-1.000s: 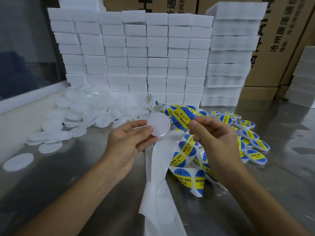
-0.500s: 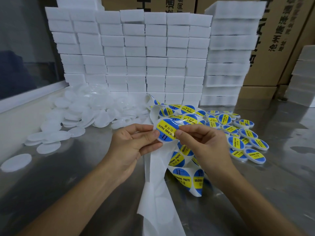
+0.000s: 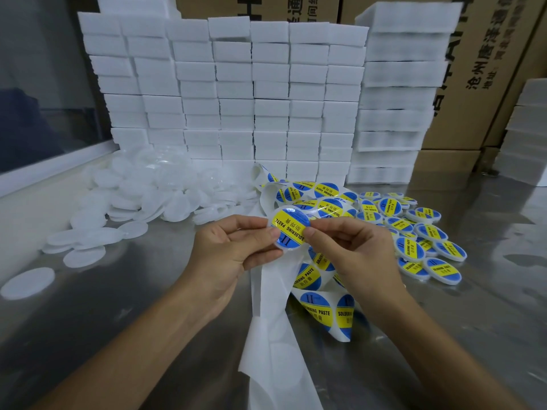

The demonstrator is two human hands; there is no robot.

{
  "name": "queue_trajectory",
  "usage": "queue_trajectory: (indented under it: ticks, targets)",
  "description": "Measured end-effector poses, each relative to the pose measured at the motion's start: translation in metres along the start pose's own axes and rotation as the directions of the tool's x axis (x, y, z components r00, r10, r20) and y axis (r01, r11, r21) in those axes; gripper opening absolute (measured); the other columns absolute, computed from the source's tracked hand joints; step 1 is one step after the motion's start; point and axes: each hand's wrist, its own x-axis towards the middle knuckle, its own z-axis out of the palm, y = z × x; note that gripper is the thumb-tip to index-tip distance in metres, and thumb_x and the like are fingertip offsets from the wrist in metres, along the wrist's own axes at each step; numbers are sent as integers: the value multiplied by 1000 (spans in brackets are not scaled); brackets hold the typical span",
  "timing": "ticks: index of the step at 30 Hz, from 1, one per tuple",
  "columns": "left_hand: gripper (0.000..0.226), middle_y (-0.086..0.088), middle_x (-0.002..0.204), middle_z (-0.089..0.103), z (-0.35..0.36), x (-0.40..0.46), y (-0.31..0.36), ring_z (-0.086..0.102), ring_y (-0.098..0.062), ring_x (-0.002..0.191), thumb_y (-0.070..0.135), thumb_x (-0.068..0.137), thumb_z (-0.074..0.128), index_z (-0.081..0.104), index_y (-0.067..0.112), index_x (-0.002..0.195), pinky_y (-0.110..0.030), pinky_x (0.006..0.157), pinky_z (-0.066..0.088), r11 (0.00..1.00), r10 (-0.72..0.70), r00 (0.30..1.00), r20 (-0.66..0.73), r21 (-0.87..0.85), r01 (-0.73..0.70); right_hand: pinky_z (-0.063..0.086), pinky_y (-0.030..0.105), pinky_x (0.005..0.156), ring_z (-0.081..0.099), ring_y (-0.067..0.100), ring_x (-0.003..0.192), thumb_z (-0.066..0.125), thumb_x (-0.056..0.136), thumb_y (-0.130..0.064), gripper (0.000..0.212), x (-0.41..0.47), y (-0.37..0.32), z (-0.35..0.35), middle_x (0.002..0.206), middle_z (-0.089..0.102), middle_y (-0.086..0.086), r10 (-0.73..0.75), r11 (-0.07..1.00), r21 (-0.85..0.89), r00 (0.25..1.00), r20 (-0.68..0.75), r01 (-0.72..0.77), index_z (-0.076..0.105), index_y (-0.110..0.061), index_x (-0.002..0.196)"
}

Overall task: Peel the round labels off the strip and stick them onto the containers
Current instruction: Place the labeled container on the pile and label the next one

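Hands (image 3: 296,250) before foam blocks (image 3: 236,93).

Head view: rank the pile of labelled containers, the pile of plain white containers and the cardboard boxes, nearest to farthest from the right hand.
From the right hand:
1. Pile of labelled containers, just to its right.
2. Pile of plain white containers, left, past the left hand.
3. Cardboard boxes, against the back.

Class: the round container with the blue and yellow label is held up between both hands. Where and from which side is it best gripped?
Probably by its thin rim, from opposite sides. The labelled container is a flat disc facing the camera; the left hand pinches its left edge, the right hand its right edge, leaving the label face clear for pressing.
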Motion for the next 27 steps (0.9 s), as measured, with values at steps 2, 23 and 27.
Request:
queue_trajectory:
  ticks: [2, 23, 27]
  targets:
    - [28, -16, 81, 75, 1, -1, 0, 75, -26, 77, 23, 41, 84, 74, 15, 67, -24, 56, 57, 999, 19, 1000, 7, 25, -20, 54, 14, 63, 73, 9, 74, 78, 78, -10, 11, 0, 0, 0, 78, 77, -5, -1, 1000, -11, 1000, -6, 1, 75, -20, 81]
    - [30, -11, 69, 71, 5, -5, -3, 73, -27, 72, 22, 44, 86, 76, 21, 73, -32, 67, 59, 977, 147, 984, 100, 141, -160, 55, 21, 62, 68, 13, 66, 79, 79, -15, 10, 0, 6, 3, 70, 73, -8, -173, 958, -253, 977, -123, 138, 74, -23, 79]
    - [44, -7, 65, 65, 7, -8, -4, 71, -30, 76, 21, 46, 87, 78, 23, 89, -37, 73, 59, 986, 105, 984, 147, 117, -122, 51, 15, 61, 67, 5, 69, 79, 80, -18, 9, -4, 11, 5, 74, 70, -11, -312, 891, -377, 944, -106, 252, 71, -21, 84]
